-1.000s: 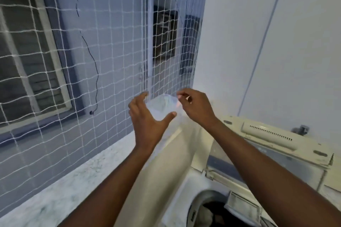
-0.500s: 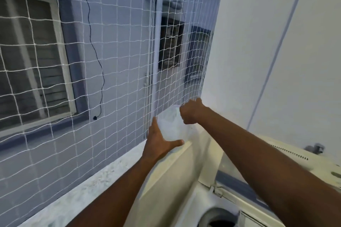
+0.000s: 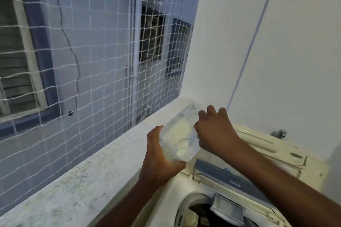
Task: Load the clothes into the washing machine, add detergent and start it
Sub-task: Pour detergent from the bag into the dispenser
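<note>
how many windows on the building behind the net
3 windows: louvred window far left, dark window right of the pipe, third window beside it. More may lie out of frame.

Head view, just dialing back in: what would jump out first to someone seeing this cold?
Centre frame, the left hand holds a clear pouch of whitish contents from below, while the right hand curls its fingers on the upper edge. Below right, the washing machine stands open, with clothes showing in its tub. White netting spans the whole left side above a speckled ledge.
</note>
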